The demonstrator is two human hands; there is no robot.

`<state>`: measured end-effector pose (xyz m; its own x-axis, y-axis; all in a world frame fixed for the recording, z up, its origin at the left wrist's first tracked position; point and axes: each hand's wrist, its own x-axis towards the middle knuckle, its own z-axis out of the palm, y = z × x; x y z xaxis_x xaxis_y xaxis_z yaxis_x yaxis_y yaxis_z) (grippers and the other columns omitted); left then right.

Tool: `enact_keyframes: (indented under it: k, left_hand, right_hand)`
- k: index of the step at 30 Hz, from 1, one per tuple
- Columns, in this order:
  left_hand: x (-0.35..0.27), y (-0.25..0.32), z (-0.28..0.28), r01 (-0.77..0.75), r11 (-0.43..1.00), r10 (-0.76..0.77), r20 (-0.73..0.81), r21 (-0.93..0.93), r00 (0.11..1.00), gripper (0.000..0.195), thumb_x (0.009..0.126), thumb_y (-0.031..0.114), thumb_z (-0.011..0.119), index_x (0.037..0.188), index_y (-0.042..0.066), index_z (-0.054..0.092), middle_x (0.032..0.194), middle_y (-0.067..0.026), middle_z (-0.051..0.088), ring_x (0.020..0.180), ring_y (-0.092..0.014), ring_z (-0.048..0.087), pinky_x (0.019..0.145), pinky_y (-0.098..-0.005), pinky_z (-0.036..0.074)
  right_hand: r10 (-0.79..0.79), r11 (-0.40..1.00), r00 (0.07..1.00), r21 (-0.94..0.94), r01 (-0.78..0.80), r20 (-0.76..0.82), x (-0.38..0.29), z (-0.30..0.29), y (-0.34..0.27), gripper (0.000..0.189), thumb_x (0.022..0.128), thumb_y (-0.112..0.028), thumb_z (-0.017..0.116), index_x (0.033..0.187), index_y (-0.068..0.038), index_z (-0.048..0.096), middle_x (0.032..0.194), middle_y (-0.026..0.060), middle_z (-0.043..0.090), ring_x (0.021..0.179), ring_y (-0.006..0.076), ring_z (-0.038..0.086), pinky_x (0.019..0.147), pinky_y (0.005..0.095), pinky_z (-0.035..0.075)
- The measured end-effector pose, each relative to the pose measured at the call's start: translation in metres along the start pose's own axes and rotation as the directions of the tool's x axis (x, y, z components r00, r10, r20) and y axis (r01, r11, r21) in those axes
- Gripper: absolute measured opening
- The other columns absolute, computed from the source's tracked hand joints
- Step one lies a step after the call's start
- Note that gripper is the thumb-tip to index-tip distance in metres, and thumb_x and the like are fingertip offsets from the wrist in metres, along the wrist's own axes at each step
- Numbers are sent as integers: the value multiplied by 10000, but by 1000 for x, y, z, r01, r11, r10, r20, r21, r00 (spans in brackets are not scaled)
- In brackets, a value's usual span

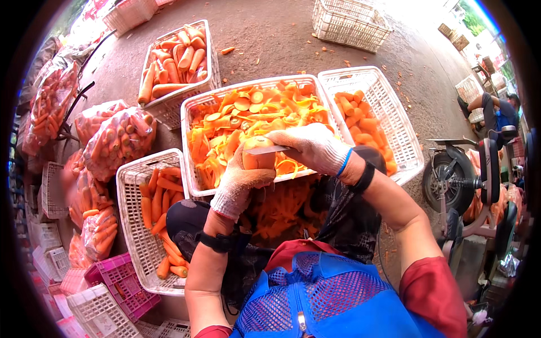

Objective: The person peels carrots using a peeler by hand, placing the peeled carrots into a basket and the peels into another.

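My left hand [232,186], in a soiled knit glove, grips a thick carrot [258,160] with its cut end up. In my gloved right hand [315,145] is a knife, its handle hidden; the blade [266,149] lies across the carrot just below that end. Under both hands stands a white plastic crate [291,176] heaped with carrot peelings [228,139] and cut-off slices [243,103]. Peeled carrot pieces [363,120] lie in a white crate [391,105] to the right. Slender carrots [158,203] half fill another crate [127,211] by my left knee.
A crate [173,112] of large carrots stands beyond the peelings. Plastic bags of carrots [120,143] and a purple crate [122,285] line the left. White crates [346,29] stand farther off. At right are a wheeled vehicle [448,177] and a seated person [503,112].
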<state>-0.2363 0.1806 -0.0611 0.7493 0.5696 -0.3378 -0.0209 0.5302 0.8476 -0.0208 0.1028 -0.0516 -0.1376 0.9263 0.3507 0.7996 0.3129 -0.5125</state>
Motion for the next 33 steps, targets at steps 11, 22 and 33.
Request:
enact_keyframes:
  k: [11,22,33]
  left_hand:
    - [20,-11,0,-75,960,76,7,271,997,525,684,85,814,1184,59,658,913,-10,653,732,-111,613,621,-248,467]
    - [35,-21,1,-146,775,245,-79,614,966,600,644,124,871,1199,36,659,1089,-88,748,996,-198,720,902,-344,566]
    - [44,-31,-2,-92,851,150,-72,516,986,605,654,131,875,1210,29,659,1094,-95,742,1024,-192,705,909,-354,563]
  right_hand:
    - [26,998,991,50,-33,129,-6,10,34,340,886,-65,721,1220,-121,696,938,172,737,867,375,740,733,432,586]
    - [335,939,890,-191,-287,309,4,8,5,146,964,-161,602,1094,-96,621,864,188,727,836,394,732,691,483,560]
    - [220,969,944,-165,-182,246,12,24,41,160,946,-148,617,1094,-91,633,825,183,713,809,404,723,681,491,560]
